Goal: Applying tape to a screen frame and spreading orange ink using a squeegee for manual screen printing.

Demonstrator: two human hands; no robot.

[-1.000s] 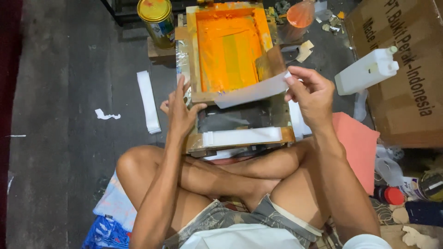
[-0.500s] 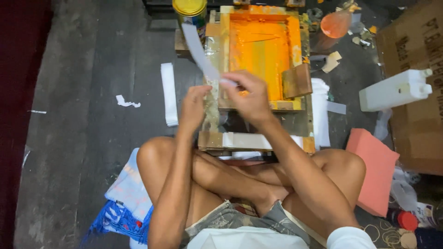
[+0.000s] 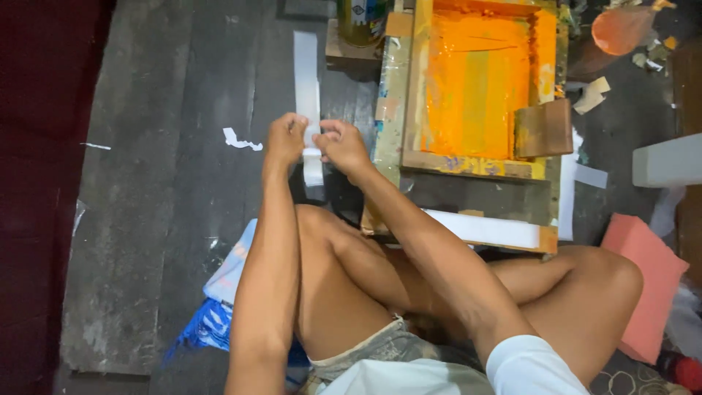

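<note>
Head view, left hand (image 3: 285, 139): closed on the left edge of the white strip (image 3: 308, 88), fingers pinched.
Head view, right hand (image 3: 342, 146): closed on the same strip just beside the left hand, thumbs nearly touching.
White strip: long and narrow, reaching away from the hands over the dark plank floor (image 3: 168, 183); lower end hidden behind the fingers.
Printing frame (image 3: 479, 91): wooden, coated in orange ink, to the right of the hands, well apart from the strip; brown squeegee block (image 3: 542, 128) resting on its lower right corner.
Paint can (image 3: 363, 18): at the top, just left of the frame.
Torn scrap (image 3: 241, 139): white, on the floor left of the hands.
Step in hand, as judged: handling the strip, likely laying or smoothing it on the floor.
Next move, as judged: an even two-handed hold, keeping the strip flat and clear of wet ink.
</note>
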